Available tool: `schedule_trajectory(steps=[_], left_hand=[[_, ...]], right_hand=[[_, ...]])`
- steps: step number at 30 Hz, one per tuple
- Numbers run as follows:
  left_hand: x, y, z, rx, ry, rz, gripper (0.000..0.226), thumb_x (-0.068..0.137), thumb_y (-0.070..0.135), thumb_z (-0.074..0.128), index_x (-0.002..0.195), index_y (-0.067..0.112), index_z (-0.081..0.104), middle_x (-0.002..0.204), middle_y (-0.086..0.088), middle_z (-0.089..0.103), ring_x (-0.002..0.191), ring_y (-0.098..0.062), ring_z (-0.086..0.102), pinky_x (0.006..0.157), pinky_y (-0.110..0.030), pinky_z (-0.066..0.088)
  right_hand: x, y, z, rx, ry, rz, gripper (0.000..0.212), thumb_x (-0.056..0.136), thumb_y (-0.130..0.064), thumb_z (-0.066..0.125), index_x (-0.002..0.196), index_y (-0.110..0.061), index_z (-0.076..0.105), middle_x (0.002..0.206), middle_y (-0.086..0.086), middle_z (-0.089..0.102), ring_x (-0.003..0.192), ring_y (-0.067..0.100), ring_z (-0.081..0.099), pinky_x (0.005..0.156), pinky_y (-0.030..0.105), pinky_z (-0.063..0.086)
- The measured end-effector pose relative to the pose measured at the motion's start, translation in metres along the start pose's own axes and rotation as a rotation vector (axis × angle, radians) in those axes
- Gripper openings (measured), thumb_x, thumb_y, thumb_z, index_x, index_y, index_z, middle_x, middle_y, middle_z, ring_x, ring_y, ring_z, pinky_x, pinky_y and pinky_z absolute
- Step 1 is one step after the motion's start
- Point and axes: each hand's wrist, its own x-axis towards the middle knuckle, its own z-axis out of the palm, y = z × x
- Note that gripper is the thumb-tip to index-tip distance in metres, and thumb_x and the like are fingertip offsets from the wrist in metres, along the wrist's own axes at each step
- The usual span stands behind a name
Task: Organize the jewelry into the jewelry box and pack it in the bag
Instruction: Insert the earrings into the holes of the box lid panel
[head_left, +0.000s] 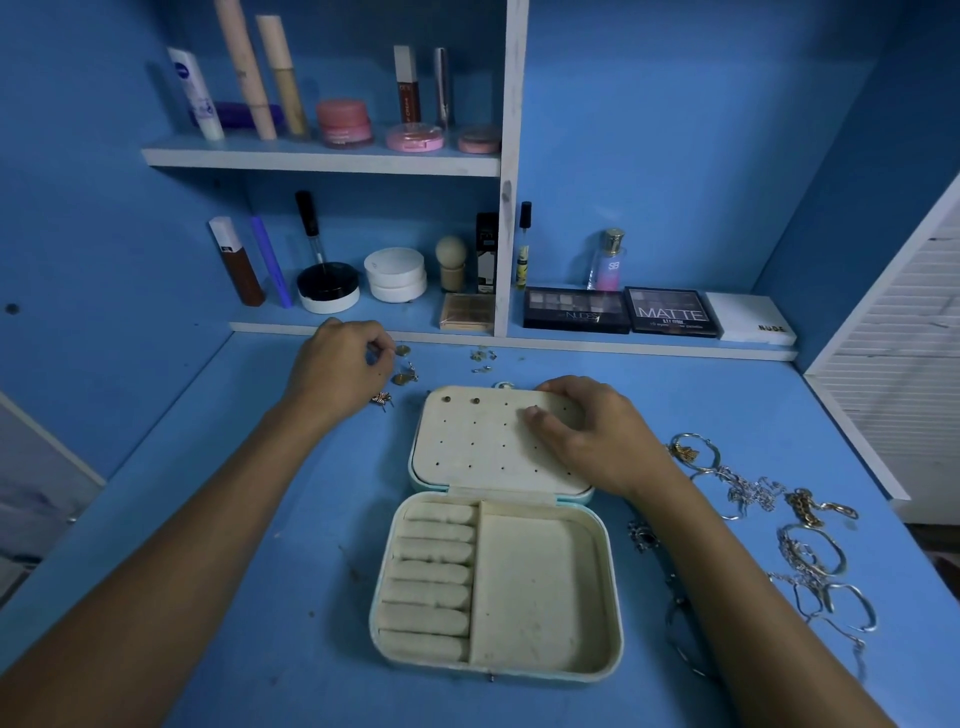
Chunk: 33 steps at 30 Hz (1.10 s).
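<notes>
An open cream jewelry box (540, 587) lies on the blue desk, its lid (483, 447) folded back and pierced with earring holes. Two studs (460, 400) sit in the lid's top left holes. My right hand (587, 431) rests on the lid's right side, thumb pressing the panel and fingers curled over its far edge. My left hand (340, 364) hovers beyond the box at the left, its fingertips pinching a small earring next to the loose gold earrings (404, 366). More small earrings (483, 359) lie behind the lid. Bracelets and chains (779, 519) are heaped at the right.
Eyeshadow palettes (623, 310), jars, tubes and a perfume bottle (608, 260) line the low shelf behind the desk. An upper shelf (322, 158) holds more cosmetics. A white slatted panel (893, 353) borders the desk on the right. No bag is in view.
</notes>
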Motion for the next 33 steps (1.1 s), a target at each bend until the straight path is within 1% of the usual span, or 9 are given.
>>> schedule_trajectory(steps=[4,8,12,15,20,24,28,31,33], left_hand=[[-0.005,0.014,-0.003,-0.139,0.027,-0.036,0.004,0.083,0.013,0.070,0.083,0.017,0.070,0.078,0.006,0.069,0.077,-0.012,0.060,0.072,-0.028,0.051],[-0.013,0.032,-0.006,-0.259,0.017,-0.006,0.011,0.082,0.010,0.068,0.087,0.020,0.070,0.074,0.013,0.064,0.071,-0.001,0.054,0.065,-0.003,0.037],[-0.025,0.049,-0.004,-0.304,0.018,0.120,0.015,0.082,0.010,0.070,0.087,0.023,0.074,0.076,0.018,0.064,0.077,-0.009,0.057,0.069,-0.011,0.041],[-0.034,0.062,-0.003,-0.306,0.019,0.189,0.013,0.083,0.012,0.073,0.087,0.024,0.076,0.075,0.024,0.063,0.077,-0.010,0.056,0.071,-0.010,0.041],[-0.045,0.074,0.002,-0.341,0.034,0.276,0.012,0.081,0.012,0.076,0.086,0.024,0.077,0.080,0.020,0.067,0.077,-0.011,0.058,0.073,-0.020,0.046],[-0.049,0.079,0.008,-0.324,0.070,0.368,0.016,0.082,0.016,0.072,0.096,0.020,0.078,0.080,0.019,0.065,0.077,-0.009,0.053,0.072,-0.016,0.043],[-0.051,0.082,0.010,-0.305,0.058,0.362,0.013,0.081,0.009,0.075,0.089,0.020,0.076,0.080,0.014,0.068,0.078,-0.006,0.052,0.072,-0.012,0.042],[-0.053,0.085,0.010,-0.324,0.040,0.320,0.013,0.080,0.009,0.078,0.088,0.019,0.076,0.075,0.027,0.060,0.078,0.002,0.053,0.070,-0.004,0.038],[-0.053,0.084,0.010,-0.343,0.037,0.294,0.014,0.078,0.013,0.081,0.089,0.020,0.077,0.072,0.031,0.056,0.081,-0.001,0.054,0.070,-0.003,0.038]], right_hand=[[-0.001,-0.001,-0.001,-0.002,-0.001,-0.002,0.036,0.094,-0.044,0.062,0.123,-0.022,0.062,0.116,-0.008,0.060,0.115,0.017,0.052,0.101,0.035,0.044],[-0.001,-0.002,-0.001,-0.007,-0.004,-0.007,0.036,0.094,-0.044,0.062,0.123,-0.022,0.062,0.116,-0.008,0.059,0.115,0.017,0.053,0.101,0.036,0.045],[-0.002,-0.002,-0.002,-0.005,0.000,-0.009,0.038,0.094,-0.044,0.062,0.125,-0.022,0.061,0.115,-0.009,0.058,0.115,0.017,0.053,0.102,0.037,0.045],[-0.003,-0.001,-0.002,0.002,0.005,-0.016,0.038,0.094,-0.043,0.062,0.126,-0.023,0.061,0.116,-0.008,0.059,0.115,0.017,0.053,0.102,0.038,0.045],[-0.004,0.000,-0.001,0.031,0.017,-0.020,0.038,0.094,-0.043,0.063,0.126,-0.025,0.061,0.114,-0.013,0.059,0.115,0.015,0.054,0.102,0.037,0.045],[-0.003,0.003,0.000,0.041,0.022,-0.027,0.038,0.093,-0.045,0.064,0.126,-0.027,0.061,0.116,-0.013,0.060,0.115,0.014,0.054,0.102,0.037,0.045],[-0.002,0.004,0.000,0.039,0.025,-0.033,0.038,0.092,-0.046,0.063,0.125,-0.028,0.061,0.117,-0.012,0.062,0.114,0.014,0.054,0.101,0.038,0.046],[-0.002,0.005,0.000,0.031,0.031,-0.036,0.039,0.092,-0.047,0.063,0.126,-0.028,0.061,0.119,-0.012,0.063,0.115,0.013,0.055,0.102,0.037,0.046],[-0.002,0.005,0.000,0.034,0.029,-0.038,0.039,0.092,-0.047,0.063,0.126,-0.028,0.061,0.118,-0.012,0.063,0.115,0.013,0.054,0.101,0.037,0.046]])
